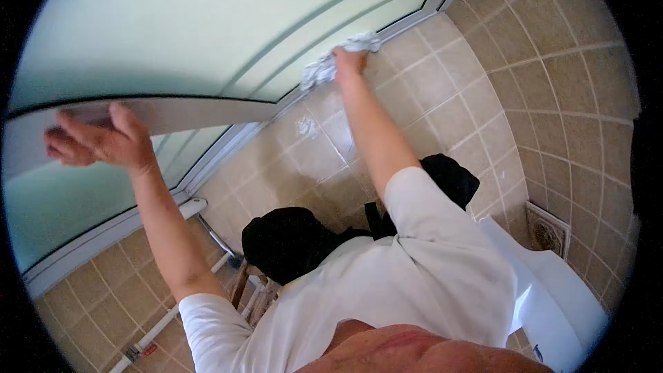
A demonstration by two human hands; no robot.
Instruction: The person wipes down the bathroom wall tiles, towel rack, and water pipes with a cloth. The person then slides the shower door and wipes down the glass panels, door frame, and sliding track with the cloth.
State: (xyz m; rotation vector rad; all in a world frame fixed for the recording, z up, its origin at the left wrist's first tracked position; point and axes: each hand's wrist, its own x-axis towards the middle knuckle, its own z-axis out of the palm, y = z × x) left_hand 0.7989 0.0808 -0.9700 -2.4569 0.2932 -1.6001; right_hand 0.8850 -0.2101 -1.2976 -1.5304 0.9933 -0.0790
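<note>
My right hand (351, 63) reaches down and forward and grips a crumpled white cloth (320, 73). The cloth presses against the bottom edge of the frosted glass panel (193, 34), close to the floor. Parts of the cloth spread out on both sides of the hand, and some of the fingers are hidden. At the left, my left hand (103, 139) is raised with its fingers apart, by the grey metal frame (200, 115) of the panel. Whether its palm rests on that frame, I cannot tell. Nothing shows in this hand.
Beige tiles cover the floor (421, 76) and the wall (552, 76). A wet, shiny patch (306, 126) lies near the door track (224, 141). Behind me on the right stands a white curved fixture (552, 290). White pipes (155, 331) run along the lower left.
</note>
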